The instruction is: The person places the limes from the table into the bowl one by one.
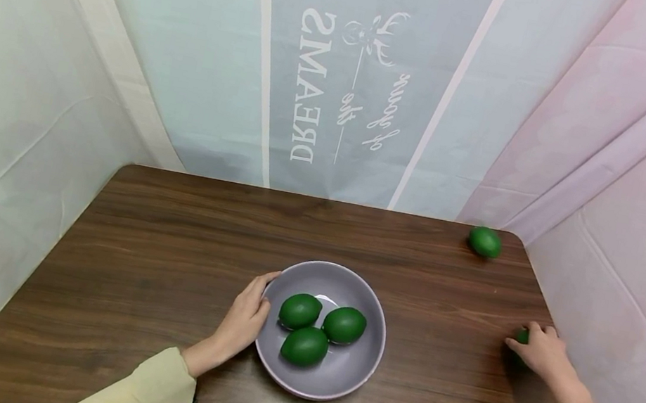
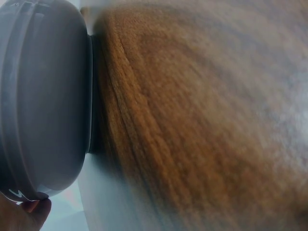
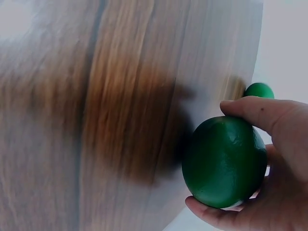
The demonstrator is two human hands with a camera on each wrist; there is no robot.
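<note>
A grey bowl [image 1: 309, 388] stands on the wooden table, holding three green limes, one of them a lime [image 1: 305, 346] at the front. My left hand [image 1: 242, 316] grips the bowl's left rim; in the left wrist view the bowl's outer side [image 2: 48, 96] fills the left and fingertips touch its rim. At the table's right edge my right hand [image 1: 547, 357] has thumb and fingers around another green lime [image 1: 523, 335], mostly covered in the head view. The right wrist view shows that lime [image 3: 224, 162] between the thumb and fingers of the hand [image 3: 274, 168].
One more green lime [image 1: 485, 242] lies at the table's far right corner, also visible as a small lime [image 3: 260, 90] beyond the hand in the right wrist view. Fabric sheets hang behind the table [image 1: 197, 223] and along both sides.
</note>
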